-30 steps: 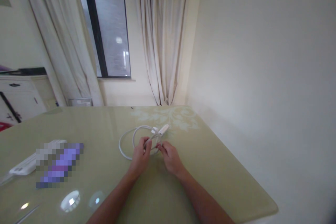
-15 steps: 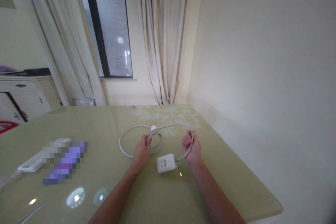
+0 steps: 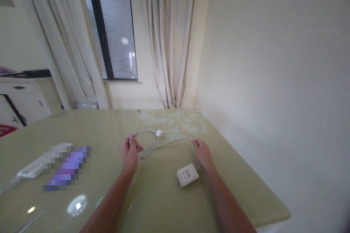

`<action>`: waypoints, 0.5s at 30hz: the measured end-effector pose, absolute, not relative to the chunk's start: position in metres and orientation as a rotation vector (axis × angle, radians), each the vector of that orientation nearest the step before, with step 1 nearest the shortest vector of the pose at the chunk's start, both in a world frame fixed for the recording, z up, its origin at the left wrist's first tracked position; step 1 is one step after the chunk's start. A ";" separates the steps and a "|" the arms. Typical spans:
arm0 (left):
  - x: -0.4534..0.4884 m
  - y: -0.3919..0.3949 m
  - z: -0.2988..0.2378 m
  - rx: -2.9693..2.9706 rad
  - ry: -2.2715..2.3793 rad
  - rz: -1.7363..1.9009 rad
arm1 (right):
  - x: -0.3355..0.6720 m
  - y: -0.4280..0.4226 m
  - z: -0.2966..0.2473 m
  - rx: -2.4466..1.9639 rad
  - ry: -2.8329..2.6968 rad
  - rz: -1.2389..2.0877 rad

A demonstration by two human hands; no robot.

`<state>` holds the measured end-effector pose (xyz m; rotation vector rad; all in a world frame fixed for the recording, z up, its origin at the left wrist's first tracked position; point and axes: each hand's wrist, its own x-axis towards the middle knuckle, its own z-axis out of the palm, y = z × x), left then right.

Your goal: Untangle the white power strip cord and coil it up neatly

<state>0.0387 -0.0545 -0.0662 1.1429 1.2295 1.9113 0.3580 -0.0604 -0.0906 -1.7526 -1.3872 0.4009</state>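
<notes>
A white extension socket (image 3: 187, 175) sits by my right wrist, its outlet face toward me. Its pale grey cord (image 3: 172, 141) runs up to my right hand (image 3: 202, 153), whose fingers pinch it. From there it stretches left into a loose loop on the table. My left hand (image 3: 130, 153) closes its fingers on the left side of that loop. The cord's white plug (image 3: 159, 133) lies beyond, at the loop's far right. Part of the cord near the socket is hidden behind my right hand.
On the left of the glossy table (image 3: 153, 204) lie a white power strip (image 3: 31, 167) and a blurred-out purple thing (image 3: 68, 169). A thin light-coloured strip (image 3: 30, 221) shows at the lower left. The wall (image 3: 259, 116) borders the table's right side.
My left hand has moved left to the loop's outer side. My right hand has turned over and now pinches the cord. The socket has shifted right, and the raised cord arc has flattened.
</notes>
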 end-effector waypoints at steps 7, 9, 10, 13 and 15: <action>0.020 -0.043 -0.067 0.872 1.328 1.933 | 0.382 -0.059 -0.086 -1.952 -1.339 0.223; 0.021 -0.042 -0.068 0.897 1.321 1.904 | 0.390 -0.054 -0.087 -1.881 -1.259 0.324; 0.022 -0.042 -0.069 0.908 1.308 1.895 | 0.392 -0.052 -0.087 -1.847 -1.223 0.340; 0.024 -0.040 -0.071 0.900 1.257 1.893 | 0.385 -0.054 -0.088 -1.715 -1.265 0.352; 0.024 -0.038 -0.073 0.883 1.218 1.913 | 0.372 -0.060 -0.086 -1.589 -1.484 0.492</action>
